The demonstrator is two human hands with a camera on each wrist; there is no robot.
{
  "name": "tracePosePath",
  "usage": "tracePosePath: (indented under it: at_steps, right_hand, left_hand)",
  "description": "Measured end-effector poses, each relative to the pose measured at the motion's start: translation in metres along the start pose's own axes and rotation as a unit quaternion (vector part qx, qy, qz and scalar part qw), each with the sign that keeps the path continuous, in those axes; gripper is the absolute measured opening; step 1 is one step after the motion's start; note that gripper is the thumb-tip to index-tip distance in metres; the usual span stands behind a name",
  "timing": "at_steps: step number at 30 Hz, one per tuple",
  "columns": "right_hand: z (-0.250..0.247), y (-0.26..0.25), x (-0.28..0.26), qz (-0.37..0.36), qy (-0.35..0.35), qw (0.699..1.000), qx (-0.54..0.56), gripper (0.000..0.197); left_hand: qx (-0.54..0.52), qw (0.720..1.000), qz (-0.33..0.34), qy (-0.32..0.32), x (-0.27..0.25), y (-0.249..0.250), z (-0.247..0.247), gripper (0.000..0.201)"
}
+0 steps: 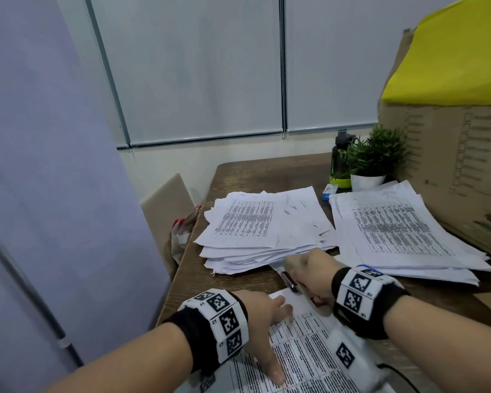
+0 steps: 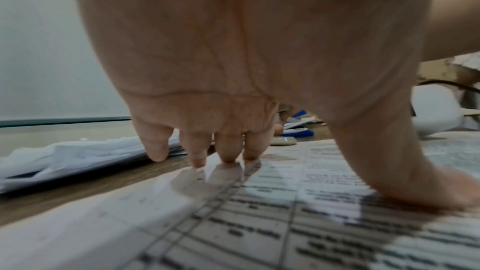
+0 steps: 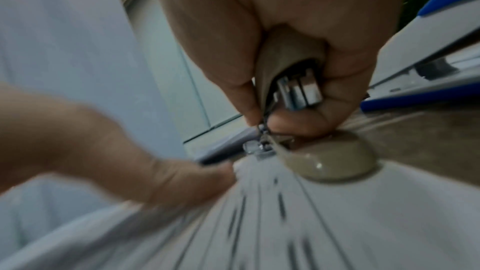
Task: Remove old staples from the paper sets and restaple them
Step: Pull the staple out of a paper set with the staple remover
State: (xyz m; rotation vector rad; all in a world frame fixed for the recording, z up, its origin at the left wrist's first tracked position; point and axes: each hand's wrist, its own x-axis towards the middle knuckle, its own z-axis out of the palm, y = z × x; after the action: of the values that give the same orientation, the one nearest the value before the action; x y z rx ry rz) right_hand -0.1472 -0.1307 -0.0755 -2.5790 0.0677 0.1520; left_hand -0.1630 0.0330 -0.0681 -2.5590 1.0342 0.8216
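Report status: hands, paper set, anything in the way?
Left hand flat on paper set. Right hand squeezing staple remover at its corner. Stapler close beside.

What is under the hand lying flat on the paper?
Under the left hand lies a printed paper set, pinned to the wooden table. The print beneath the palm and any sheets below are covered.

- Left hand (image 1: 262, 321) lies flat, fingers (image 2: 228, 149) spread, pressing down on the paper set (image 1: 304, 361).
- Right hand (image 1: 309, 275), just beyond it, curls around a staple remover (image 3: 293, 81).
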Motion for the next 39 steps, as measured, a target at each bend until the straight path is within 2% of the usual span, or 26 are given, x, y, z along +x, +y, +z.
tracePosePath:
  at_steps: [2,3,4,6,8,9,10,13,16,18,22,25,28,31,33,34,37,39]
  right_hand:
    - [-0.006,0.004,-0.002,0.021,-0.011,0.995,0.095,0.020]
    - [-0.009,0.005,-0.007,0.024,-0.018,0.991,0.129,0.019]
    - [-0.012,0.005,-0.012,0.020,-0.026,0.989,0.147,0.017]
    - [-0.017,0.004,-0.023,0.004,-0.038,0.984,0.173,0.011]
    - [-0.023,-0.003,-0.034,-0.014,-0.054,0.969,0.239,0.016]
    - [-0.024,-0.007,-0.038,-0.019,-0.061,0.958,0.281,0.020]
    - [-0.027,-0.012,-0.042,-0.031,-0.062,0.950,0.304,0.021]
    - [-0.029,-0.032,-0.047,-0.085,-0.036,0.951,0.296,0.018]
    - [-0.022,-0.053,-0.044,-0.119,-0.008,0.962,0.246,0.017]
    - [-0.013,-0.064,-0.041,-0.132,-0.004,0.967,0.216,0.016]
    - [0.004,-0.084,-0.036,-0.150,-0.030,0.965,0.211,0.017]
    - [0.017,-0.101,-0.032,-0.175,-0.026,0.966,0.189,0.016]
    - [0.030,-0.120,-0.025,-0.194,-0.017,0.968,0.156,0.016]
    - [0.043,-0.136,-0.020,-0.207,-0.026,0.971,0.113,0.013]
    - [0.051,-0.145,-0.018,-0.219,-0.032,0.971,0.090,0.025]
    - [0.056,-0.149,-0.016,-0.227,-0.031,0.970,0.078,0.029]
    - [0.070,-0.159,-0.015,-0.234,-0.029,0.970,0.058,0.019]
    - [0.078,-0.164,-0.014,-0.233,-0.029,0.970,0.064,0.018]
  left_hand:
    - [-0.017,1.000,-0.019,-0.013,-0.004,-0.008,-0.002,0.114]
    - [-0.029,0.999,-0.035,-0.004,-0.007,-0.011,-0.004,0.106]
    - [-0.051,0.997,-0.047,0.027,-0.008,-0.014,-0.006,0.093]
    - [-0.126,0.979,-0.077,0.137,-0.008,-0.019,-0.010,0.068]
    - [-0.246,0.933,-0.098,0.245,-0.007,-0.026,-0.013,0.065]
    - [-0.335,0.899,-0.085,0.268,-0.005,-0.028,-0.015,0.068]
    - [-0.428,0.860,-0.058,0.272,-0.004,-0.028,-0.016,0.064]
    - [-0.603,0.750,-0.027,0.270,-0.007,-0.023,-0.014,0.023]
    - [-0.705,0.654,0.005,0.274,-0.015,-0.024,-0.008,0.016]
    - [-0.732,0.622,0.020,0.277,-0.022,-0.031,-0.004,0.018]
    - [-0.759,0.565,0.000,0.324,-0.040,-0.046,0.007,0.029]
    - [-0.738,0.557,-0.022,0.380,-0.055,-0.053,0.010,0.030]
    - [-0.665,0.603,-0.079,0.433,-0.066,-0.067,0.013,0.019]
    - [-0.640,0.631,-0.119,0.422,-0.070,-0.089,0.024,0.013]
    - [-0.641,0.637,-0.139,0.405,-0.070,-0.103,0.035,0.012]
    - [-0.646,0.635,-0.146,0.398,-0.071,-0.109,0.040,0.018]
    - [-0.674,0.620,-0.139,0.376,-0.074,-0.125,0.055,0.030]
    - [-0.718,0.589,-0.111,0.352,-0.079,-0.134,0.062,0.029]
